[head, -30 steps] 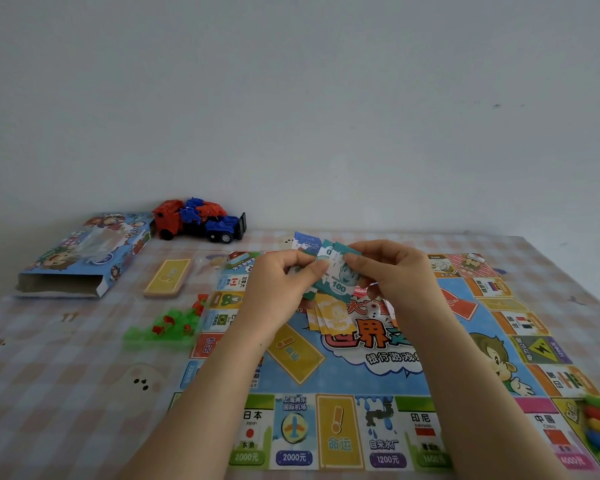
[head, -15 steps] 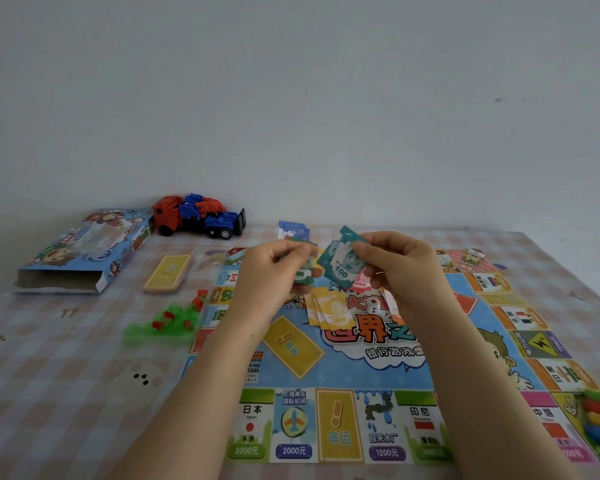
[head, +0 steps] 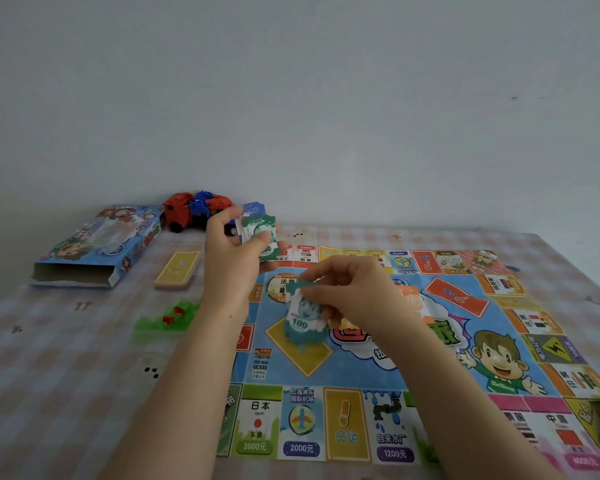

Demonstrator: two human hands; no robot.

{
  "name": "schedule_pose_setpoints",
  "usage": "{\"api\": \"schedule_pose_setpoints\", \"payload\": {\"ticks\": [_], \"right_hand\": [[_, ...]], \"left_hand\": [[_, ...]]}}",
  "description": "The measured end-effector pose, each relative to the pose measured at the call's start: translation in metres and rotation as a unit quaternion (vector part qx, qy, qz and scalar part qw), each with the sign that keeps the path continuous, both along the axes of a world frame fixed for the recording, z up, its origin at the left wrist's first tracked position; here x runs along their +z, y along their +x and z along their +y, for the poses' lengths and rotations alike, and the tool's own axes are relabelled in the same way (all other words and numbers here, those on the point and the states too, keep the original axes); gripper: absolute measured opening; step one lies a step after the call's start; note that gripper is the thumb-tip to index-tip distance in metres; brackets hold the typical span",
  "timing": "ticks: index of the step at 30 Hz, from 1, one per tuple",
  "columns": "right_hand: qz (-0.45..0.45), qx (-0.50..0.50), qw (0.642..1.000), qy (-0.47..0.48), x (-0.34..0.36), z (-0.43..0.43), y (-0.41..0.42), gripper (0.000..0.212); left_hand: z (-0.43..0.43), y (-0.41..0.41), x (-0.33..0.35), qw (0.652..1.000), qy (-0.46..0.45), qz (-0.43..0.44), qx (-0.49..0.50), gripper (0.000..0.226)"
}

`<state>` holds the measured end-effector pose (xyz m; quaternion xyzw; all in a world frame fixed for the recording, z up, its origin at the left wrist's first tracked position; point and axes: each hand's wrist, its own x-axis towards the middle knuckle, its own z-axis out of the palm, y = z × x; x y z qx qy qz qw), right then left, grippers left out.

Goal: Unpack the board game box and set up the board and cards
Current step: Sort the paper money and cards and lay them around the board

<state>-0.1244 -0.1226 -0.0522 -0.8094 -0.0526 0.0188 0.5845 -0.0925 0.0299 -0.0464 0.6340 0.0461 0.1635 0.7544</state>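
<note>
The board (head: 378, 372) lies unfolded flat on the checked worktop (head: 66, 375), and the box (head: 97, 244) rests open-ended at the far left, so the unpacking itself looks done. The step in hand appears to be sorting the paper money.

The left hand (head: 234, 258) is raised over the board's far-left corner. Its fingers are curled round a small bundle of notes (head: 261, 237), with the thumb laid across a green one on top. The right hand (head: 354, 296) is lower, over the centre-left of the board. It pinches a single teal 100 note (head: 303, 318) between thumb and fingertips, and the note hangs down towards the yellow diamond space (head: 305, 355). I cannot tell whether the paper touches the board.

The next move, as I judge it, is to lay this note down flat in a pile of its own value, then go back to the bundle for another. The paper is thin and slightly curled, so it needs a gentle release rather than a drop.

A yellow card deck (head: 177, 270) sits on the worktop between box and board. It probably has yet to go on its marked space, and the green house pieces (head: 167, 318) lie loose just beside the board's left edge.
</note>
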Motion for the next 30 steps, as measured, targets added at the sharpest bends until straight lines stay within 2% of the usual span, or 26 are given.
{"api": "schedule_pose_setpoints", "payload": {"ticks": [3,5,8,11,13,16,23,28,30], "right_hand": [[0.016,0.019,0.999,-0.02,-0.004,0.007,-0.001,0.011],[0.025,0.031,0.999,-0.027,-0.006,0.01,-0.001,0.011],[0.033,0.036,0.998,-0.039,-0.007,0.012,-0.003,0.009],[-0.029,-0.028,0.997,-0.071,-0.005,0.009,-0.003,0.005],[-0.069,-0.101,0.991,-0.047,-0.002,0.002,-0.001,0.003],[-0.08,-0.18,0.98,0.032,0.004,-0.006,0.0,0.007],[-0.078,-0.182,0.979,0.046,0.003,-0.009,0.003,0.006],[-0.071,-0.201,0.975,0.066,0.001,-0.013,0.005,0.008],[-0.061,-0.197,0.975,0.082,0.001,-0.013,0.005,0.007]], "left_hand": [[0.0,0.001,-0.002,1.0,0.006,0.02,-0.015,0.057],[-0.001,0.002,-0.003,0.999,0.017,0.038,-0.028,0.056],[-0.001,0.003,-0.005,0.997,0.024,0.051,-0.043,0.045],[-0.001,0.003,-0.007,0.995,0.036,0.063,-0.062,0.031],[-0.003,0.003,-0.008,0.993,0.048,0.068,-0.081,0.026],[-0.009,0.001,-0.009,0.987,0.062,0.08,-0.123,0.024],[-0.021,-0.007,-0.009,0.966,0.106,0.089,-0.217,0.024],[-0.023,-0.007,-0.008,0.962,0.031,0.12,-0.243,0.014],[-0.023,-0.008,-0.008,0.963,0.033,0.121,-0.24,0.013]]}}
